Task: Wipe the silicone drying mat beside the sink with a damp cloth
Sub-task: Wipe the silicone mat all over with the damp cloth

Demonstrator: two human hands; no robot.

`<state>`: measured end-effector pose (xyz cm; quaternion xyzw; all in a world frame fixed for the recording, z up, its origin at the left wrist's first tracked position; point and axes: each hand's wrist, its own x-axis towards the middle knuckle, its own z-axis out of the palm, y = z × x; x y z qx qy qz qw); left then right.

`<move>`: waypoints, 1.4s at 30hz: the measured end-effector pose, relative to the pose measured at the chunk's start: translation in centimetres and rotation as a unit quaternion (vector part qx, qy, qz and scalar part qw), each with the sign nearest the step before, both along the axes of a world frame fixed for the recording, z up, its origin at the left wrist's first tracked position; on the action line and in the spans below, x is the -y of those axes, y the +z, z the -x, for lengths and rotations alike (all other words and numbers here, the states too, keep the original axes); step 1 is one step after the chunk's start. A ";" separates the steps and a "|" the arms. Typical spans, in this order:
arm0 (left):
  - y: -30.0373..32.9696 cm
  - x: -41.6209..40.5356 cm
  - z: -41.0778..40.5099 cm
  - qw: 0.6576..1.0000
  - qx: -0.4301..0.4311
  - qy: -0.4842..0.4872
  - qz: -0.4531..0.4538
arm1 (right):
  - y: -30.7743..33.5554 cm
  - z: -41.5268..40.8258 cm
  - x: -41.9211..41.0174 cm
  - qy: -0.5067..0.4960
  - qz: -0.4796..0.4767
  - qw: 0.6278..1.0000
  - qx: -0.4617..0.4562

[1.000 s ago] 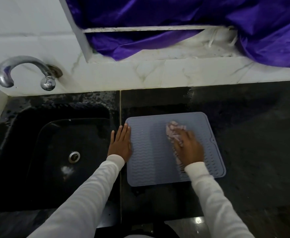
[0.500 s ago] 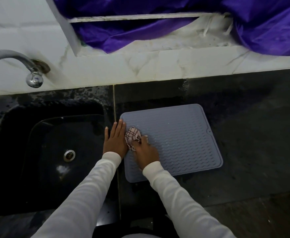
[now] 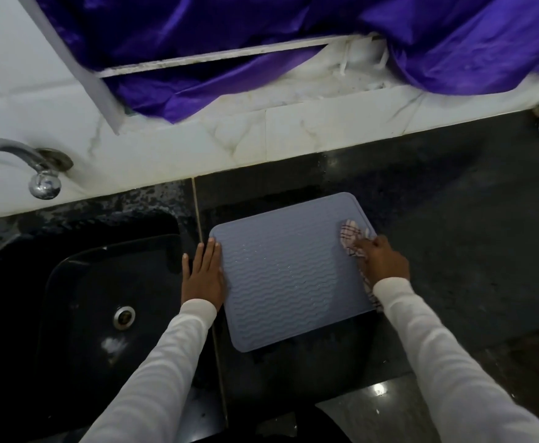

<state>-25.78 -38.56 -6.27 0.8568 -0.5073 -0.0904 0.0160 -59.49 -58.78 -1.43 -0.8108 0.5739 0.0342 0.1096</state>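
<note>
A grey silicone drying mat (image 3: 287, 273) with wavy ridges lies on the dark counter just right of the sink. My left hand (image 3: 202, 276) lies flat with straight fingers on the mat's left edge. My right hand (image 3: 381, 262) holds a white checked cloth (image 3: 351, 236) and presses it on the mat's right edge, near the far right corner. Part of the cloth trails under my right wrist. Fine water droplets glint on the middle of the mat.
A black sink (image 3: 79, 298) with a metal drain (image 3: 124, 318) is at the left. A chrome tap (image 3: 38, 174) sticks out of the white marble wall. Purple fabric (image 3: 261, 43) hangs over the ledge behind. Dark counter (image 3: 469, 235) stretches to the right.
My right hand swept the cloth from the mat's middle to its left edge, then across to the right edge. My left hand stayed on the left edge. The view shifted.
</note>
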 end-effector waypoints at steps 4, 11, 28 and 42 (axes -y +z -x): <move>0.3 0.1 0.3 1.000 -0.003 0.010 0.003 | 0.4 1.2 1.7 -0.028 0.000 1.000 -0.007; 0.3 0.3 0.4 1.000 -0.016 0.013 0.001 | 0.9 0.8 0.9 -0.048 -0.008 0.999 0.017; 2.3 -2.7 1.5 0.996 -0.088 0.018 0.011 | -0.6 -19.3 -16.7 0.249 -0.080 0.963 0.066; 0.7 -3.6 3.5 0.999 -0.047 0.000 0.005 | -1.5 -17.6 -14.1 0.228 -0.071 0.969 0.054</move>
